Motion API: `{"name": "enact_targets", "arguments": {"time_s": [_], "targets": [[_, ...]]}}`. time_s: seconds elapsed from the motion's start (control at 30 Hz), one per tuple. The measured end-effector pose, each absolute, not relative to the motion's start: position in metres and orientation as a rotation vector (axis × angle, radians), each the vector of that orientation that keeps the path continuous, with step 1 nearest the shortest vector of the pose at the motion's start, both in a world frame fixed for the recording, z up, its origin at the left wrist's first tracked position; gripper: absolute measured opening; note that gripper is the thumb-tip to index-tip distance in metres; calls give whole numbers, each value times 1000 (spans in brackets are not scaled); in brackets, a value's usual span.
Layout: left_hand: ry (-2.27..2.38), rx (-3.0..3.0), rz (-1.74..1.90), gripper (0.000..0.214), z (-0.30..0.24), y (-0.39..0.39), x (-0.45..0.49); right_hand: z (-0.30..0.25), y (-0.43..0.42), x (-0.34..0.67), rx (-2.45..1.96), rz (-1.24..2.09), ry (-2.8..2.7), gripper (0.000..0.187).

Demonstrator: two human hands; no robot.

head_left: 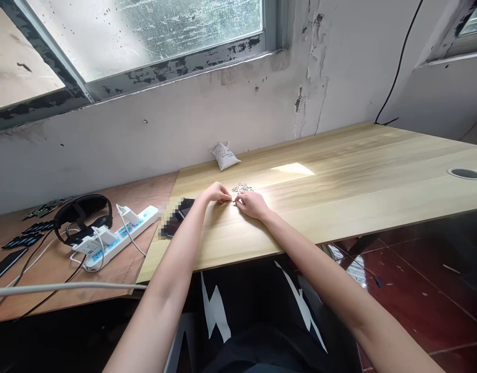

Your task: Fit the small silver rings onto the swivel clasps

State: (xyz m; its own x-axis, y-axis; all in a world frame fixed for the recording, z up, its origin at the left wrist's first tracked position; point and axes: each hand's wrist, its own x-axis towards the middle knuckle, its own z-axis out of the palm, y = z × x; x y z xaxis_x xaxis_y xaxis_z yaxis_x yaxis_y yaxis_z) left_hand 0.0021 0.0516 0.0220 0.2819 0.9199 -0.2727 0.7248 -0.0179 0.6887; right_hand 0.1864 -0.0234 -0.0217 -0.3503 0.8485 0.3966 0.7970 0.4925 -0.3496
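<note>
A small loose pile of dark, ring-like pieces [243,188] lies on the light wooden table [339,171], just beyond my hands. My left hand [218,192] is closed in a pinch at the left of the pile. Facing it, my right hand [252,204] also has its thumb and fingers pinched, close to the table. A tiny bit of something shows between the two sets of fingertips, too small to name. What each hand grips is hidden. Beside my left forearm lies a flat dark object [180,215], partly blurred out.
A white printed packet [225,156] stands near the wall. On the lower brownish board [145,191] at left are a power strip [125,235] with plugged-in chargers, a black headset [83,212], cables and a phone [7,265]. A round grommet [464,174] is set in the table at right.
</note>
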Motion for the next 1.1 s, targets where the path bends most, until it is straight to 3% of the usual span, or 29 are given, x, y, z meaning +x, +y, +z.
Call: {"name": "enact_targets", "arguments": {"time_s": [0.2, 0.37, 0.5, 0.77, 1.1], "targets": [[1427, 1916, 765, 41, -5, 12, -12, -23, -18, 188, -1425, 126, -2037, 24], [1444, 2045, 966, 19, -17, -7, -7, -25, -15, 190, -1365, 174, -1987, 20], [1503, 2161, 1012, 3, -19, -18, -1, -29, -13, 191, -1381, 206, -2007, 19], [1704, 2370, 959, 7, -20, -25, 0, -32, -13, 192, -1367, 196, -2039, 18], [1632, 2452, 940, 7, -20, -25, 0, -32, -18, 189, -1284, 76, -2129, 20]]}}
